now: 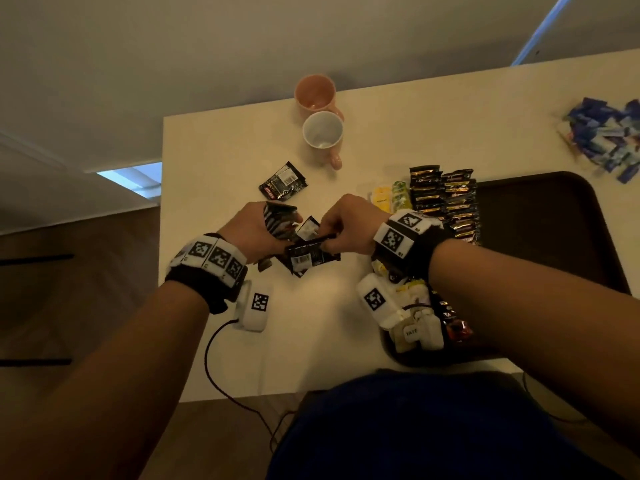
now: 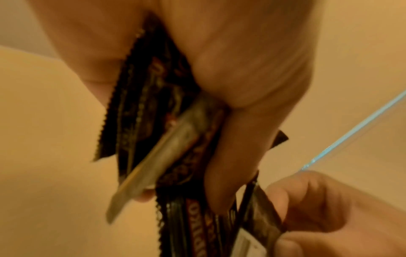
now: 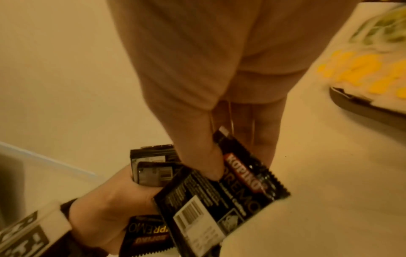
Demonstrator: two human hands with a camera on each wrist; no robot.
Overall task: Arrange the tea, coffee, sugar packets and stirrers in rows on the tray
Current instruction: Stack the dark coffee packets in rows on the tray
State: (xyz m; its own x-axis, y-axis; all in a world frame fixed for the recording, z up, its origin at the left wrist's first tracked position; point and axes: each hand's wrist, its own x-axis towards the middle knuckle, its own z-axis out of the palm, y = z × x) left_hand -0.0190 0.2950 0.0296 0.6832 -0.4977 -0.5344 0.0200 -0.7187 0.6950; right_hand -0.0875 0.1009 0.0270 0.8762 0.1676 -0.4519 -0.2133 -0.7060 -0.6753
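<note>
The left hand [image 1: 249,233] grips a bunch of black coffee packets [image 1: 278,220] above the table [image 1: 221,150]. Close beside it, the right hand [image 1: 346,225] pinches another packet [image 1: 311,256], left of the tray [image 1: 554,209].

The right forearm hides much of the tray [image 1: 540,188]; the blue packets [image 1: 606,133] far right are blurred, cut off.

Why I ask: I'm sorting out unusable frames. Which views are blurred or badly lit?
Head view: dim, warm, edges bent by the wide lens, blue packets smeared, mugs sharp. Left wrist view: orange cast, black coffee sachets in the left hand motion-blurred. Right wrist view: right hand soft, sachet print readable, yellow packets blurred.
</note>
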